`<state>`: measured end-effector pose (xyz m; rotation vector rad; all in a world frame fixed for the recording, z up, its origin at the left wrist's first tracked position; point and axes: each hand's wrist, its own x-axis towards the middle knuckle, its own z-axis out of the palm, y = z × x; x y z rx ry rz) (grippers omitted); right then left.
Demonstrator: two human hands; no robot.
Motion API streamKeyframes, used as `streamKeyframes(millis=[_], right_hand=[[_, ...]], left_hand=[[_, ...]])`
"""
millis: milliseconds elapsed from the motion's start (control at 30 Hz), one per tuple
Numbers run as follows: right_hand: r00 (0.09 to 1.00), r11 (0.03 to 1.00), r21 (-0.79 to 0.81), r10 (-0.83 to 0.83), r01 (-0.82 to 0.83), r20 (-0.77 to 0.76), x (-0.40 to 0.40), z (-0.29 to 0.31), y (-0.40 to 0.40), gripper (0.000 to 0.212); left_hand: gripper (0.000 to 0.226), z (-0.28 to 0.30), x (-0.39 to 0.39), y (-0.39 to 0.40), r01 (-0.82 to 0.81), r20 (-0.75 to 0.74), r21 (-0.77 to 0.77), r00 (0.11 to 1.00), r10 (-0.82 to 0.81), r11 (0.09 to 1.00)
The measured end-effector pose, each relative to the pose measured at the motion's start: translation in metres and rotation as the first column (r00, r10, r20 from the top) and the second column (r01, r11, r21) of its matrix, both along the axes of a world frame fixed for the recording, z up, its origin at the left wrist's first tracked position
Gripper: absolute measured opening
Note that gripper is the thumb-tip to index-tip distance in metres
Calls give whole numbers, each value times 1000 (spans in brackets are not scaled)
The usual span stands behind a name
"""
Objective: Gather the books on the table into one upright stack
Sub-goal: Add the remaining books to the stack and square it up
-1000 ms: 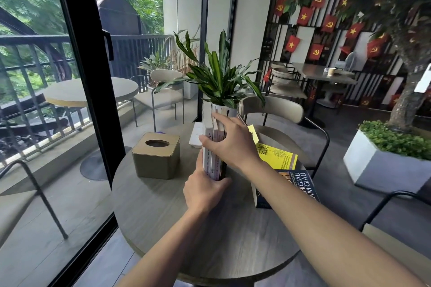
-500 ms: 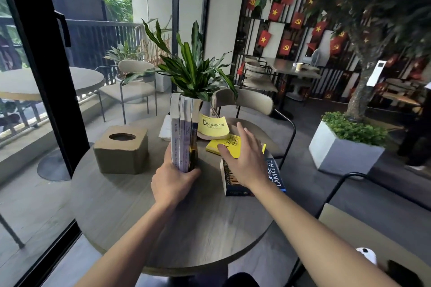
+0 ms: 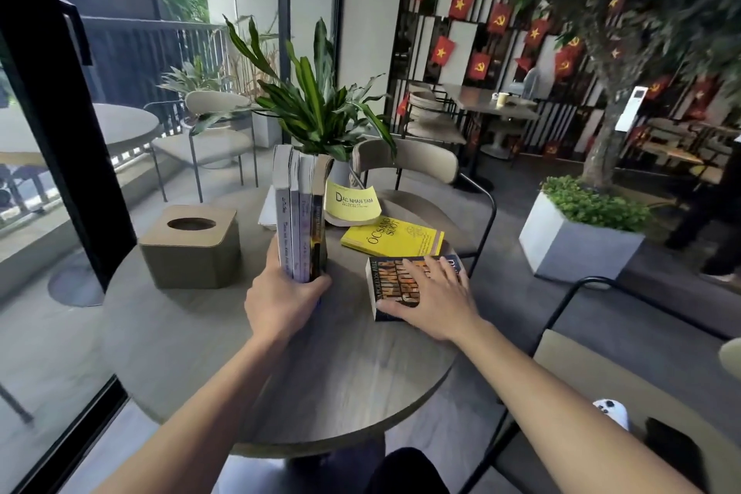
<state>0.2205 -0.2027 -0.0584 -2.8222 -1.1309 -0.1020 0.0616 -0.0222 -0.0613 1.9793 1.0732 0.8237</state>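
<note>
Several books stand upright, spines toward me, as one stack [image 3: 301, 213] near the middle of the round table [image 3: 192, 333]. My left hand [image 3: 280, 299] grips the stack's lower end. To the right a thick dark book [image 3: 397, 285] with orange title letters lies flat; my right hand [image 3: 435, 299] rests on its cover with fingers spread, thumb at the near edge. Beyond it a yellow book [image 3: 395, 241] lies flat. A pale yellow book [image 3: 353, 205] with a curled cover lies by the plant.
A tan tissue box [image 3: 192, 249] sits left of the stack. A potted plant [image 3: 320, 108] stands right behind the stack. A white paper [image 3: 268, 211] lies behind the books. A chair [image 3: 405, 172] faces the far side; another seat [image 3: 625, 385] is at my right.
My right hand left the top of the upright stack, moved right past the yellow book and came down onto the dark flat book. My left hand kept its hold on the stack.
</note>
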Motion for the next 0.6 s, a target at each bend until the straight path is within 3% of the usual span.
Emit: streamKeyframes(millis=[300,600], right_hand=[[1000,998,-54,27,-28,-15,-1,5,2,116],[989,988,112,88,-101,119,16,34,48,99]], left_hand=[[85,1,2,-2,-25,11,4,1000,25,1000],[82,4,13,-5,-162,30,-29,986,163,986]])
